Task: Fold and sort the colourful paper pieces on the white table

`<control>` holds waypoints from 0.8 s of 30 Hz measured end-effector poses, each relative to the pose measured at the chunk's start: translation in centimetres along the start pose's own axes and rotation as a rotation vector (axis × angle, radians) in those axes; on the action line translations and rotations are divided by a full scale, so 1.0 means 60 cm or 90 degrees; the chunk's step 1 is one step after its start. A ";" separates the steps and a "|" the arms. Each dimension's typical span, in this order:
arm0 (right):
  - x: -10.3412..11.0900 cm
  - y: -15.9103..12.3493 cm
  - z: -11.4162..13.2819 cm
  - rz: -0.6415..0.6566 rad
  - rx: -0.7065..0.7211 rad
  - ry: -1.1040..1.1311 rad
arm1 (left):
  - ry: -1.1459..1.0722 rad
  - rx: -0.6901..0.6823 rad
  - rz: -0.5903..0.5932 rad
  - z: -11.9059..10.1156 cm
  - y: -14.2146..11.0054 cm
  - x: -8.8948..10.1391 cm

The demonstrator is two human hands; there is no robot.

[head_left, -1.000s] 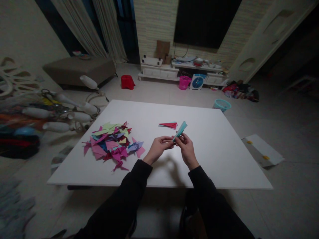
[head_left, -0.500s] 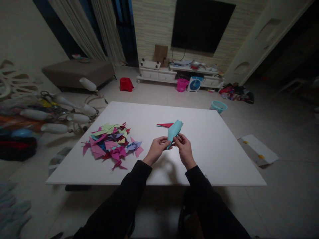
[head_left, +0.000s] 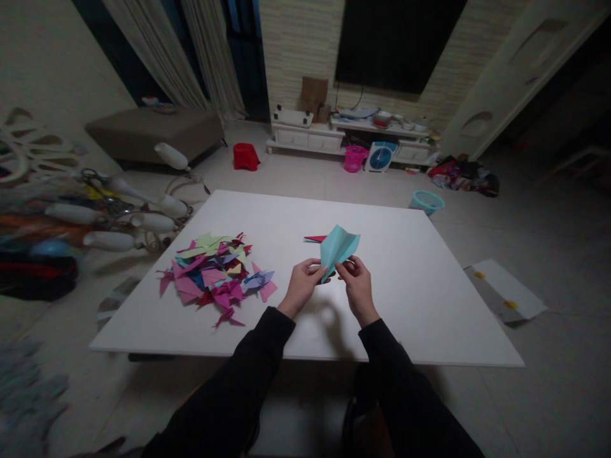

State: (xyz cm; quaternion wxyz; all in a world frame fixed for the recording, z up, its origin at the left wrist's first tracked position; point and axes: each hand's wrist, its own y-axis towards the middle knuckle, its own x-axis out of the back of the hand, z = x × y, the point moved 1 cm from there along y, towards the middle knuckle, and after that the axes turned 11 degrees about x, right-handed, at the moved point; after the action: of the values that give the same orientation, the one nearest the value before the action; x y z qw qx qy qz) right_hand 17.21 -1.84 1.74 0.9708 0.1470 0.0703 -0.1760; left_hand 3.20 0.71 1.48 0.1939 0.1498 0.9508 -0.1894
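A light-blue sheet of origami paper, creased and partly folded, is held above the table between both hands. My left hand pinches its lower left edge with thumb and fingers. On the other side, my right hand grips the lower right edge, thumb on top. The paper fans out wide at the top and narrows to a point near the thumbs. Just behind it lies a red folded paper piece, its right end hidden by the blue paper.
A pile of colourful folded paper cranes covers the left part of the white table. Beyond the table stand a red stool, a pink bucket and a teal basket. A white board is at the right.
The blue paper has been spread open from a narrower folded shape into a wider fan. My right hand has shifted slightly to the right. The camera view has turned a little.
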 end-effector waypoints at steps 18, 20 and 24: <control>-0.002 -0.019 0.002 -0.007 -0.012 -0.013 | 0.113 -0.082 -0.104 -0.001 -0.021 -0.001; 0.000 -0.016 -0.001 -0.015 -0.014 -0.012 | 0.127 -0.087 -0.086 0.000 -0.018 -0.002; 0.000 -0.011 -0.004 -0.021 -0.010 -0.023 | 0.134 -0.079 -0.047 0.003 -0.012 -0.003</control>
State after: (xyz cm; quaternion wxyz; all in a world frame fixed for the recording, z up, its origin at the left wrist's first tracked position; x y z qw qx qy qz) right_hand 16.97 -2.33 1.32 0.9701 0.1347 0.0562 -0.1937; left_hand 3.16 -0.02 1.63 0.0950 0.1212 0.9807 -0.1203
